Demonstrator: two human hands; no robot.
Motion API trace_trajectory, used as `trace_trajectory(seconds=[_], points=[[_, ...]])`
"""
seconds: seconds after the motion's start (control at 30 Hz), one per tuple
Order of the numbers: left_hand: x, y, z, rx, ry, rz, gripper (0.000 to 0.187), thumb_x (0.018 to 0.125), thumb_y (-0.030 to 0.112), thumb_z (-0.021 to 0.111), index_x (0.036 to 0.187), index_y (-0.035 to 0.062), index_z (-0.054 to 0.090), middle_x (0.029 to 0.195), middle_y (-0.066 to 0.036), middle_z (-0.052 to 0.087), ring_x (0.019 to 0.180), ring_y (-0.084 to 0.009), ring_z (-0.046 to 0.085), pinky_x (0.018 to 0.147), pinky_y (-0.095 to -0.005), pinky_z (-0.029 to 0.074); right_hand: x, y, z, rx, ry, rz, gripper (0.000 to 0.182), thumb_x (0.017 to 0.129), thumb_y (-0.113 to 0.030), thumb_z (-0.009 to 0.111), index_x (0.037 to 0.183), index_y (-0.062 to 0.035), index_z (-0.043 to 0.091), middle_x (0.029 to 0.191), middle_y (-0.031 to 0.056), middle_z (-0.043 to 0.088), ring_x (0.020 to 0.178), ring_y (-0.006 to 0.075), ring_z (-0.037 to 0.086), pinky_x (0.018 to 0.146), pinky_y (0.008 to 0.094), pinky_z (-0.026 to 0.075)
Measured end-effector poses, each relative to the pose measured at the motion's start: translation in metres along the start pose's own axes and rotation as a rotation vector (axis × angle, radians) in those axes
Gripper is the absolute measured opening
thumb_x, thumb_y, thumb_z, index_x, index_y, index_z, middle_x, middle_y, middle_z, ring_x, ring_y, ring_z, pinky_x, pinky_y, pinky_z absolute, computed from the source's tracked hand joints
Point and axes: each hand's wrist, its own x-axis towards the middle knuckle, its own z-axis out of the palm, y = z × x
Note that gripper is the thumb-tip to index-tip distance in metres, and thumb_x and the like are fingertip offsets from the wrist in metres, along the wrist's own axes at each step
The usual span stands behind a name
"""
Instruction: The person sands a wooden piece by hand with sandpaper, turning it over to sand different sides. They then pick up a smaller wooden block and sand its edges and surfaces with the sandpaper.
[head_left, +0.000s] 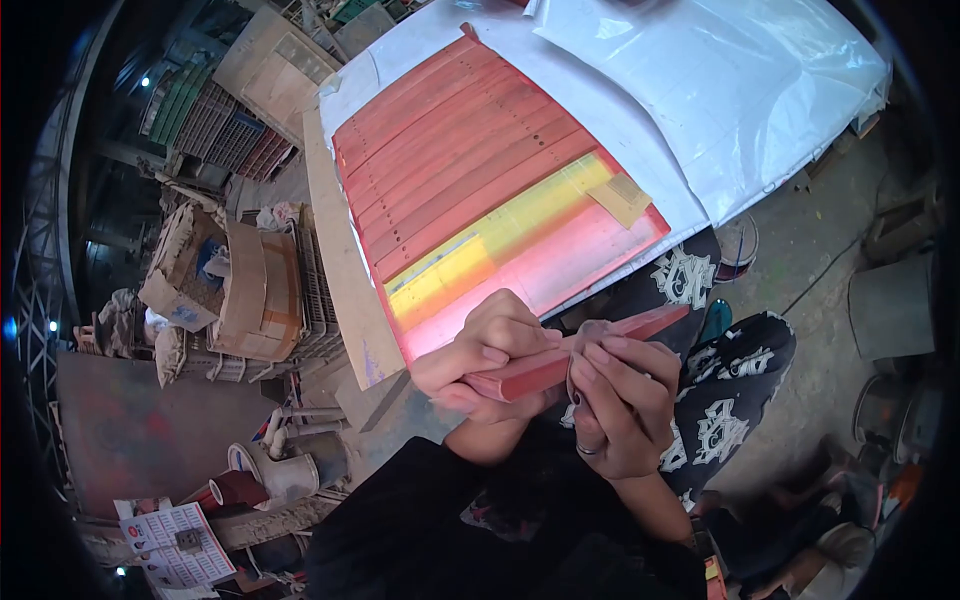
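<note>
Close below the camera, over the lap: both hands meet on one red strip [560, 362], held roughly level, its far end angled up to the right. Left hand [485, 355] curled tight around the near-left end, fingers folded over the top, thumb side tucked under; clamped on it. Right hand [620, 405] wraps the middle of the same strip from the right, fingers bent across its upper face, also closed on it. Ring on one finger of that hand. Knuckles of the two hands touching or very nearly so.

Just beyond the hands: a slanted board [345, 250] carrying a fan of red strips [460, 150] laid side by side, small holes along several. Lower rows show a yellow band [500, 235] and pink sheet [590, 255]. A tan tag [622, 198] sits near the right edge. White plastic sheeting [740, 90] covers the area behind. Patterned black-and-white trousers [725, 400] right of the hands. Left side: cardboard boxes [255, 290], stacked crates [215, 125], a printed paper [180, 545] on the floor.
</note>
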Motion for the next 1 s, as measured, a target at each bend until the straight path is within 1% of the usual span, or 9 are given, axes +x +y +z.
trace_trajectory(seconds=[0.13,0.23,0.33,0.47,0.6,0.77,0.87,0.93,1.0], points=[[-0.006,0.010,0.023,0.012,0.216,-0.044,0.048,0.109,0.048,0.034,0.101,0.0017,0.040,0.058,-0.015,0.055,0.045,-0.0204,0.049,0.042,-0.0313,0.035,0.016,-0.009,0.010,0.063,0.090,-0.055,0.021,0.098,-0.017,0.059,0.103,-0.0033,0.074,0.109,0.0093,0.068,0.100,0.0279,0.065,0.080,0.0397,0.050],[-0.004,0.016,0.016,0.087,0.103,-0.078,0.048,0.109,0.048,0.034,0.099,0.0019,0.040,0.059,-0.015,0.055,0.044,-0.0193,0.047,0.042,-0.0310,0.034,0.025,-0.015,0.024,0.083,0.181,-0.108,0.021,0.098,-0.019,0.060,0.104,-0.0041,0.074,0.110,0.0084,0.068,0.100,0.0274,0.065,0.080,0.0396,0.050],[0.000,0.008,-0.006,0.046,-0.048,-0.053,0.049,0.109,0.048,0.034,0.096,0.0015,0.040,0.060,-0.014,0.055,0.043,-0.0184,0.045,0.043,-0.0315,0.035,0.010,-0.006,0.004,0.014,0.068,-0.056,0.021,0.100,-0.021,0.059,0.105,-0.0046,0.072,0.110,0.0081,0.067,0.101,0.0271,0.065,0.081,0.0402,0.050],[-0.005,0.010,0.007,0.021,0.040,-0.033,0.048,0.109,0.048,0.035,0.098,0.0011,0.041,0.060,-0.014,0.055,0.044,-0.0198,0.047,0.043,-0.0341,0.036,0.010,-0.012,0.000,-0.001,0.032,0.006,0.021,0.099,-0.021,0.060,0.109,-0.0061,0.072,0.110,0.0083,0.067,0.101,0.0276,0.065,0.082,0.0406,0.050],[-0.002,0.019,0.006,0.008,-0.015,-0.093,0.045,0.109,0.044,0.038,0.095,0.0013,0.039,0.057,-0.014,0.054,0.044,-0.0212,0.047,0.043,-0.0343,0.036,0.025,-0.020,0.015,0.081,0.180,-0.131,0.021,0.096,-0.023,0.064,0.108,-0.0083,0.073,0.113,0.0067,0.066,0.102,0.0268,0.065,0.083,0.0400,0.049],[0.006,0.015,-0.001,0.074,-0.072,-0.066,0.041,0.107,0.040,0.045,0.091,0.0029,0.036,0.053,-0.014,0.050,0.044,-0.0228,0.045,0.043,-0.0353,0.035,-0.005,-0.005,-0.004,-0.016,0.015,0.041,0.022,0.099,-0.026,0.061,0.107,-0.0091,0.072,0.113,0.0062,0.066,0.103,0.0255,0.065,0.088,0.0414,0.048],[0.000,0.013,0.014,0.012,0.078,0.017,0.041,0.107,0.044,0.044,0.094,0.0052,0.038,0.056,-0.013,0.053,0.043,-0.0222,0.044,0.045,-0.0341,0.034,0.001,-0.014,-0.006,-0.008,0.001,-0.002,0.019,0.098,-0.026,0.064,0.106,-0.0103,0.072,0.113,0.0054,0.066,0.102,0.0248,0.065,0.089,0.0410,0.048],[-0.007,0.011,0.014,-0.116,0.150,0.061,0.042,0.107,0.047,0.043,0.096,0.0063,0.039,0.057,-0.013,0.055,0.043,-0.0218,0.044,0.046,-0.0334,0.034,0.009,-0.027,0.014,0.044,0.184,-0.013,0.019,0.090,-0.026,0.074,0.106,-0.0148,0.074,0.109,0.0003,0.069,0.100,0.0189,0.067,0.094,0.0388,0.046],[-0.001,0.023,0.022,-0.004,0.145,-0.046,0.048,0.106,0.055,0.035,0.100,0.0075,0.038,0.053,-0.009,0.049,0.041,-0.0187,0.038,0.046,-0.0331,0.031,0.012,-0.032,0.015,0.057,0.231,0.017,0.020,0.086,-0.025,0.078,0.105,-0.0170,0.075,0.108,-0.0023,0.071,0.100,0.0156,0.068,0.097,0.0379,0.045]])
